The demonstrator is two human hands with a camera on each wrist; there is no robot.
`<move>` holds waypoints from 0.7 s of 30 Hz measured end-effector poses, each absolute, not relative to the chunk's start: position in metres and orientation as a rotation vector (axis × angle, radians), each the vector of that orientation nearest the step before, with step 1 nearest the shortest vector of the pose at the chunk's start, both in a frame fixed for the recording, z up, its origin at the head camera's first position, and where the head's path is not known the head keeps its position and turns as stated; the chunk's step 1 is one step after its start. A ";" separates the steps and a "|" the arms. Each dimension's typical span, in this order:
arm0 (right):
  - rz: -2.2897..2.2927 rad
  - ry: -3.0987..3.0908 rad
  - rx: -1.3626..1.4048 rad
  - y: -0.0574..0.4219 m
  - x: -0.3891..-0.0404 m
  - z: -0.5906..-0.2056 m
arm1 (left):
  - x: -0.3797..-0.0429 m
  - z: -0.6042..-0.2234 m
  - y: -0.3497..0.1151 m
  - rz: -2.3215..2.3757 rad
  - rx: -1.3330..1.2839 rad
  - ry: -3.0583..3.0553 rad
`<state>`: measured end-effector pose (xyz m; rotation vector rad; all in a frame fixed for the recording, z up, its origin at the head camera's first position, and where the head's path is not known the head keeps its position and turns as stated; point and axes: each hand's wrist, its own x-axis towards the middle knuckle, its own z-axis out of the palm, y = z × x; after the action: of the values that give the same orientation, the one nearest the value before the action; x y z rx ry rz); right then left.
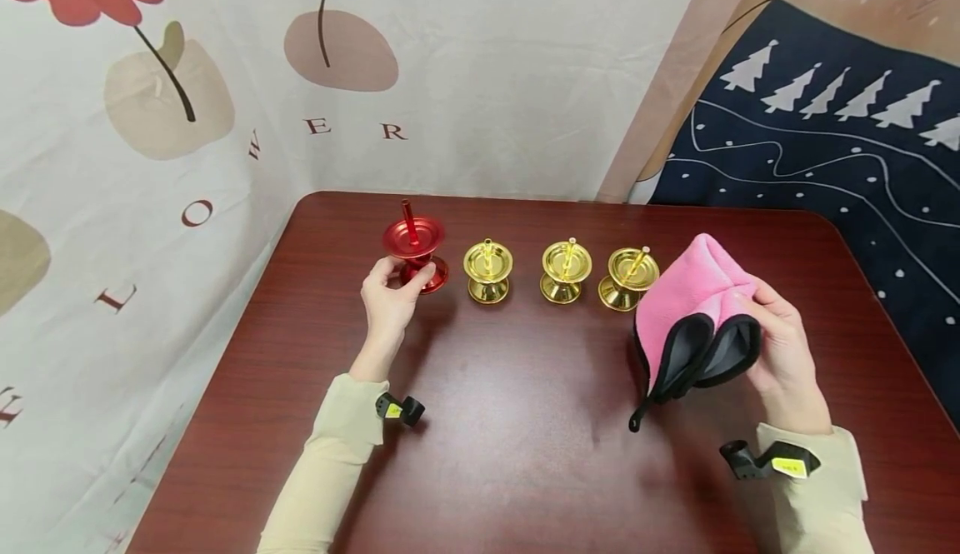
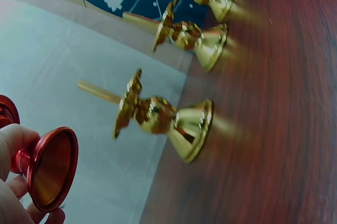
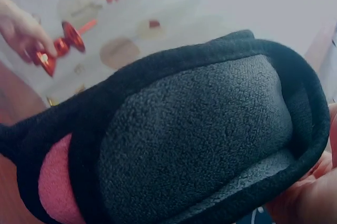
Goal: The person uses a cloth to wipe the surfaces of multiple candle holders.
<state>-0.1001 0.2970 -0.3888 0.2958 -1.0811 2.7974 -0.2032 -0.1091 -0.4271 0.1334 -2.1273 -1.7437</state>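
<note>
My left hand (image 1: 388, 308) grips a red metal candle holder (image 1: 414, 237) around its stem. The left wrist view shows the hollow underside of its base, lifted off the table. A spike rises from its dish. To its right stand a gold candle holder (image 1: 489, 267), a second gold candle holder (image 1: 564, 272) and a third gold candle holder (image 1: 628, 279). On the right, my right hand (image 1: 783, 350) pinches a folded pink cloth (image 1: 678, 283) with black edging and a dark grey inside. A black loop hangs from the cloth's lower corner.
The dark red wooden table (image 1: 517, 454) has its far edge against a white printed curtain (image 1: 487, 121). A navy cloth with white trees (image 1: 810, 154) hangs behind the table's right side. The pink cloth overlaps the rightmost gold holder in the head view.
</note>
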 end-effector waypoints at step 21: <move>2.818 -1.142 0.169 0.353 -0.103 -0.441 | -0.213 -0.445 -0.129 -1.740 0.209 -2.198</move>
<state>-0.1027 0.3525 -0.4408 0.1686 -1.1417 2.8182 -0.2127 -0.1286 -0.4445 0.2091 -2.1975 -1.7403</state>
